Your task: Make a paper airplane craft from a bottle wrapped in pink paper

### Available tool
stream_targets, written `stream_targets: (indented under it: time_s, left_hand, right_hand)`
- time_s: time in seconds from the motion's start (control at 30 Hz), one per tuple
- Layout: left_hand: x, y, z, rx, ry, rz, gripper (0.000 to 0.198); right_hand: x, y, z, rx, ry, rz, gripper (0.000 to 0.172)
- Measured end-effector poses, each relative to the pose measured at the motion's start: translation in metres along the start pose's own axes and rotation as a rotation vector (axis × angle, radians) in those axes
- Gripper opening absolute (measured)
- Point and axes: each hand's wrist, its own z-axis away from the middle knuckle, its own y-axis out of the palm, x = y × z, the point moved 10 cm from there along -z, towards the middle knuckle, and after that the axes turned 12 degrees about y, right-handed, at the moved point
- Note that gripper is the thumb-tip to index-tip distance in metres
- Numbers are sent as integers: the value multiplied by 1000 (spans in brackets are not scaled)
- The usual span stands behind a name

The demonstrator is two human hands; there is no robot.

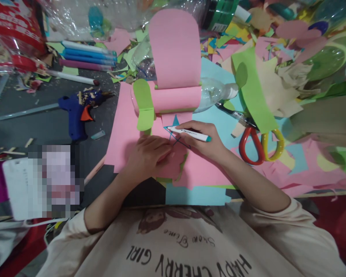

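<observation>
My right hand [207, 140] grips a white marker [194, 134] with a teal end, its tip against a pink paper piece [177, 152]. A star in teal lines is drawn there, its top point [176, 120] filled in. My left hand [150, 156] lies flat over the left side of that paper, fingers close together, holding nothing I can see. Just beyond lies a clear plastic bottle [216, 92] wrapped in pink paper, with a large rounded pink flap [175, 48] and a green paper strip [144, 102] attached.
At the left are a blue glue gun [77, 109], several capped markers [88, 54] and a partly blurred white box [17, 188]. Scissors [256, 144] with red and yellow handles lie to the right. Paper scraps [294, 157] and a red-labelled bottle [15, 27] crowd the table.
</observation>
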Motion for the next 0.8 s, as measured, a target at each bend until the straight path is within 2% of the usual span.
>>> stream_targets:
  time_s: [0.43, 0.8]
  left_hand:
    - [-1, -1, 0, -19, 22, -15, 11]
    - [-1, -1, 0, -16, 12, -23, 13]
  right_hand:
    - [3, -2, 1, -24, -50, -11, 15]
    - [1, -3, 1, -28, -31, -17, 16]
